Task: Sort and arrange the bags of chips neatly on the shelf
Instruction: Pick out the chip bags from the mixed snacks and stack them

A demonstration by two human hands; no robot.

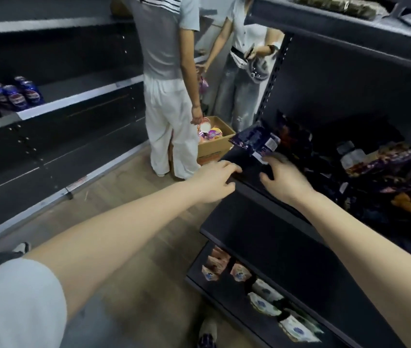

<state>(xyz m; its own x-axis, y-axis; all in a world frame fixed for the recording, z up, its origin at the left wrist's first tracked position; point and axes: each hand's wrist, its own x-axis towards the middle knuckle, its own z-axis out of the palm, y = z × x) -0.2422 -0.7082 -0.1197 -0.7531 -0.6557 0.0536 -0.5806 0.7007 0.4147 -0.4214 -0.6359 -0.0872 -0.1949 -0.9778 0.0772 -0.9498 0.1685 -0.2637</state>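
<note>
A dark purple chip bag (254, 141) lies flat at the left end of the dark shelf (247, 172), its label end toward me. My right hand (284, 179) hovers just in front of it with fingers spread, fingertips near the bag's label edge. My left hand (215, 180) rests its fingers on the shelf's front corner and holds nothing. More dark chip bags (387, 169) lie jumbled on the same shelf to the right, some standing, some flat.
Two people (169, 84) stand in the aisle beyond the shelf, beside an open cardboard box (214, 144) of snacks on the floor. Light-coloured packets (264, 300) fill a lower shelf. Cans (16, 96) sit on the opposite shelving at the left.
</note>
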